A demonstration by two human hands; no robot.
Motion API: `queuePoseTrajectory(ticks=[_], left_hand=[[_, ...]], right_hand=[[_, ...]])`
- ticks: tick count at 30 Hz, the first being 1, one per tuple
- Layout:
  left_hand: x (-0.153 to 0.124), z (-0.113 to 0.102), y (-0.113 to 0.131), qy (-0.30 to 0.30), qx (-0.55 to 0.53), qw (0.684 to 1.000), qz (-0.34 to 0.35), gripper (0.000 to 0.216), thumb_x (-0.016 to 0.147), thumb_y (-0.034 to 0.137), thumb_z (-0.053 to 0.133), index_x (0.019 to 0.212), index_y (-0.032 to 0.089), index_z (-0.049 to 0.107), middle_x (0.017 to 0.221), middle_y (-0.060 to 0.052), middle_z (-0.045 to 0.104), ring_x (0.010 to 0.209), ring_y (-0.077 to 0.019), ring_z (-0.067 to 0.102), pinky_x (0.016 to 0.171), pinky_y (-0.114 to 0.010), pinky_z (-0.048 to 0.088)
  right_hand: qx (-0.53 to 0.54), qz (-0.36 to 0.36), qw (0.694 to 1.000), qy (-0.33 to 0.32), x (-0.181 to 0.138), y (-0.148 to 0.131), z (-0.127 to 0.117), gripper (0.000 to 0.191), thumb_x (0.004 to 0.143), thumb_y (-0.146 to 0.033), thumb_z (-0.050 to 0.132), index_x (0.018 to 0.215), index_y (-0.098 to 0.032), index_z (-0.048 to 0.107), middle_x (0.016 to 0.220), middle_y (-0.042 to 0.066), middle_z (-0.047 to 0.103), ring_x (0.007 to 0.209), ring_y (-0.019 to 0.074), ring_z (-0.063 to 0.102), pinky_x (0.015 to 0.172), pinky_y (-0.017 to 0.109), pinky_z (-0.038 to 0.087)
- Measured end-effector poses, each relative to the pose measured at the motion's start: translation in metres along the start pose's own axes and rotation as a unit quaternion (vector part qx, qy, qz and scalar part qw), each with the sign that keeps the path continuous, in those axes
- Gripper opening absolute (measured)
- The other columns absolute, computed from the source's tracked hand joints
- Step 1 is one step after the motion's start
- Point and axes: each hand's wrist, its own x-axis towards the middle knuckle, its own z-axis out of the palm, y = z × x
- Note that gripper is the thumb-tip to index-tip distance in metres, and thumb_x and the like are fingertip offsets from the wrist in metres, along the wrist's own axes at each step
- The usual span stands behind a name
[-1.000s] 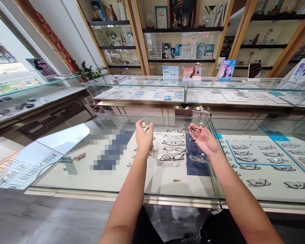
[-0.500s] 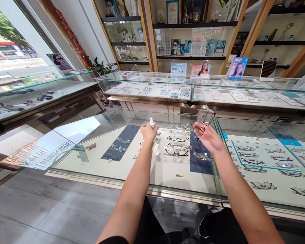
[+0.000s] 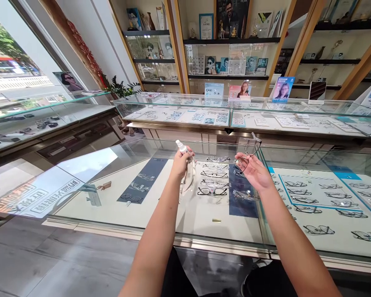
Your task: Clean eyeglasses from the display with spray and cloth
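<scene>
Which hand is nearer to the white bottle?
Left. The left hand is gripping the white bottle; the right hand is apart from it, off to the right, holding a pair of glasses.

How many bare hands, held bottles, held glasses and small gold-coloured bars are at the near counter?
Bare hands: 2 (left hand, right hand)
Held bottles: 1, white-topped bottle
Held glasses: 1 pair
Gold-coloured bar: 1
Total: 5
</scene>
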Motion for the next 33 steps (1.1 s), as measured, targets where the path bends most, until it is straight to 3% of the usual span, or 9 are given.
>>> queuePoseTrajectory(ticks=[5, 8, 11, 14, 16, 18, 22, 28, 33], left_hand=[[-0.033, 0.025, 0.023, -0.178, -0.119, 0.975, -0.065, 0.037, 0.054, 0.042, 0.076, 0.072, 0.023, 0.049, 0.071, -0.002, 0.047, 0.069, -0.0183, 0.051, 0.042, -0.022, 0.033], [-0.048, 0.036, 0.028, -0.274, -0.204, 0.933, -0.113, 0.061, 0.070, 0.076, 0.078, 0.063, 0.023, 0.048, 0.063, -0.001, 0.040, 0.060, -0.0160, 0.044, 0.038, -0.022, 0.027], [-0.055, 0.042, 0.028, -0.325, -0.199, 0.915, -0.130, 0.089, 0.074, 0.111, 0.046, 0.052, 0.025, 0.040, 0.052, 0.000, 0.032, 0.050, -0.0152, 0.040, 0.037, -0.027, 0.027], [-0.056, 0.046, 0.026, -0.357, -0.161, 0.912, -0.121, 0.094, 0.074, 0.116, 0.024, 0.043, 0.028, 0.031, 0.041, 0.001, 0.023, 0.041, -0.0151, 0.037, 0.039, -0.031, 0.028], [-0.056, 0.048, 0.023, -0.355, -0.129, 0.919, -0.111, 0.093, 0.074, 0.115, 0.012, 0.041, 0.029, 0.028, 0.038, 0.000, 0.020, 0.038, -0.0153, 0.034, 0.040, -0.033, 0.027], [-0.057, 0.051, 0.018, -0.309, -0.048, 0.947, -0.071, 0.093, 0.076, 0.113, 0.005, 0.041, 0.030, 0.030, 0.037, 0.000, 0.023, 0.037, -0.0147, 0.032, 0.042, -0.034, 0.025], [-0.059, 0.053, 0.002, -0.197, 0.118, 0.973, 0.028, 0.089, 0.082, 0.106, 0.034, 0.044, 0.026, 0.045, 0.042, -0.001, 0.037, 0.045, -0.0130, 0.033, 0.051, -0.033, 0.025], [-0.063, 0.053, -0.011, -0.171, 0.180, 0.967, 0.049, 0.079, 0.085, 0.091, 0.055, 0.047, 0.024, 0.043, 0.047, 0.001, 0.039, 0.052, -0.0127, 0.036, 0.059, -0.034, 0.026], [-0.064, 0.053, -0.010, -0.194, 0.191, 0.960, 0.059, 0.081, 0.090, 0.093, 0.039, 0.048, 0.024, 0.045, 0.048, 0.000, 0.040, 0.051, -0.0135, 0.037, 0.059, -0.034, 0.028]], right_hand=[[-0.044, -0.010, 0.999, -0.005, -0.004, 0.001, 0.007, 0.026, 0.081, -0.049, 0.098, 0.093, -0.031, 0.083, 0.115, 0.003, 0.085, 0.121, 0.0246, 0.072, 0.117, 0.044, 0.053], [-0.074, 0.005, 0.997, -0.016, -0.007, 0.006, 0.014, 0.029, 0.081, -0.052, 0.098, 0.092, -0.030, 0.083, 0.113, 0.004, 0.085, 0.115, 0.0242, 0.071, 0.115, 0.044, 0.052], [-0.095, 0.024, 0.995, -0.026, -0.010, 0.012, 0.020, 0.033, 0.078, -0.055, 0.099, 0.089, -0.029, 0.082, 0.110, 0.004, 0.084, 0.110, 0.0240, 0.071, 0.112, 0.042, 0.051], [-0.114, 0.038, 0.992, -0.042, -0.012, 0.018, 0.026, 0.037, 0.076, -0.058, 0.099, 0.084, -0.027, 0.080, 0.106, 0.005, 0.084, 0.110, 0.0245, 0.070, 0.111, 0.041, 0.050], [-0.120, 0.048, 0.990, -0.050, -0.013, 0.022, 0.029, 0.039, 0.075, -0.059, 0.100, 0.082, -0.027, 0.079, 0.104, 0.005, 0.084, 0.110, 0.0246, 0.071, 0.111, 0.041, 0.049], [-0.123, 0.059, 0.989, -0.058, -0.014, 0.024, 0.031, 0.041, 0.075, -0.060, 0.100, 0.082, -0.026, 0.078, 0.102, 0.005, 0.083, 0.109, 0.0245, 0.071, 0.110, 0.040, 0.049], [-0.127, 0.086, 0.985, -0.076, -0.017, 0.028, 0.035, 0.042, 0.075, -0.061, 0.099, 0.082, -0.026, 0.076, 0.099, 0.004, 0.083, 0.106, 0.0236, 0.071, 0.105, 0.038, 0.048], [-0.134, 0.106, 0.981, -0.097, -0.020, 0.037, 0.039, 0.044, 0.076, -0.063, 0.098, 0.084, -0.026, 0.076, 0.099, 0.003, 0.083, 0.104, 0.0235, 0.071, 0.101, 0.038, 0.048], [-0.104, 0.119, 0.984, -0.085, -0.018, 0.038, 0.038, 0.044, 0.074, -0.059, 0.101, 0.084, -0.024, 0.076, 0.099, 0.004, 0.083, 0.100, 0.0213, 0.070, 0.096, 0.034, 0.049]])
